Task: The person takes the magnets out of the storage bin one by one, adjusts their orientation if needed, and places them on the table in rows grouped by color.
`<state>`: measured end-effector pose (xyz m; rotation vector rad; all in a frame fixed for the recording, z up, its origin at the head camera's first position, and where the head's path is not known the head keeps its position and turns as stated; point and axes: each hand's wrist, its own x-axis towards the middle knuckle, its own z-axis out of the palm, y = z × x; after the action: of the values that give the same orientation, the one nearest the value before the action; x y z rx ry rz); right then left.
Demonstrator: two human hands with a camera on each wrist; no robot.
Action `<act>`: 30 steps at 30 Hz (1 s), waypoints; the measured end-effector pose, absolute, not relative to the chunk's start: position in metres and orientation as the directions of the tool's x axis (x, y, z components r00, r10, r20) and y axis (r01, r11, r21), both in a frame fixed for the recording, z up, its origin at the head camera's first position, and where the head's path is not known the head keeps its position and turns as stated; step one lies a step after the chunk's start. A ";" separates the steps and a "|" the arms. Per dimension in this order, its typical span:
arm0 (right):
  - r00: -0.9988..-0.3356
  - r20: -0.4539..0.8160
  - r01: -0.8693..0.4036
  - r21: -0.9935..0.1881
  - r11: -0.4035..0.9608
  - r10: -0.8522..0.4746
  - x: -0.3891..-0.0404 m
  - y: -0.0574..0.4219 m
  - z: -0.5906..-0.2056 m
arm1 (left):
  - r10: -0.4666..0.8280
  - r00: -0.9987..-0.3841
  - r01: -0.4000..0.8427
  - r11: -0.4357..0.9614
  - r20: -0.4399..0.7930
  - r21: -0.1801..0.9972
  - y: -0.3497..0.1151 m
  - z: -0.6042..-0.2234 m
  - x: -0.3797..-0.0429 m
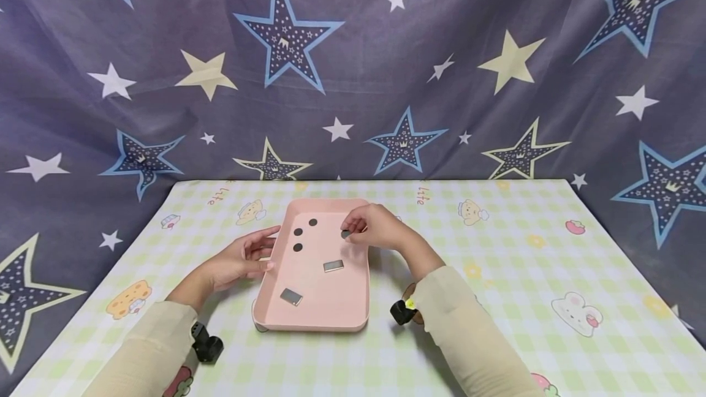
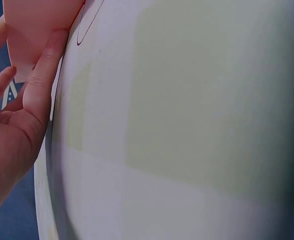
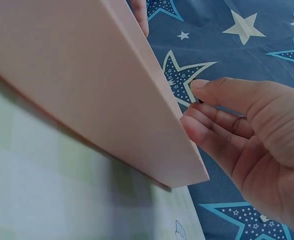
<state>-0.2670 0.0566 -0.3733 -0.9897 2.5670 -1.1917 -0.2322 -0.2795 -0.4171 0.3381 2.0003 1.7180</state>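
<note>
A shallow pink tray (image 1: 314, 317) rests on the table. Inside it, several dark round discs (image 1: 298, 247) sit toward the left, and two grey rectangular pieces (image 1: 333, 266) lie flat, one in the middle and one nearer the front. Over the tray's right side, my right hand (image 1: 380, 227) pinches another dark round disc (image 1: 345, 234) between thumb and fingers; in the right wrist view only its dark edge shows. My left hand (image 1: 237, 260) touches the tray's left wall with extended fingers, the thumb at the rim. Up close, the left wrist view shows fingers (image 2: 42, 85) against the pink wall.
A checked cloth with cartoon prints covers the table (image 1: 513, 299). Behind its far edge hangs a dark curtain (image 1: 353, 66) with stars. Black wrist cameras (image 1: 207, 347) sit at both sleeves, the right one close to the tray's right side.
</note>
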 end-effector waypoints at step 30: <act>-0.780 0.293 -0.567 -0.705 0.427 -0.552 -0.255 0.093 -0.378 | 0.491 -0.854 -0.095 0.181 -0.174 0.979 -0.281 -0.420 -0.234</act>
<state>-0.2548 0.0930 -0.3785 -1.0465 2.6681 -1.3289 -0.2335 -0.2811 -0.4200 0.3706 2.0089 1.7174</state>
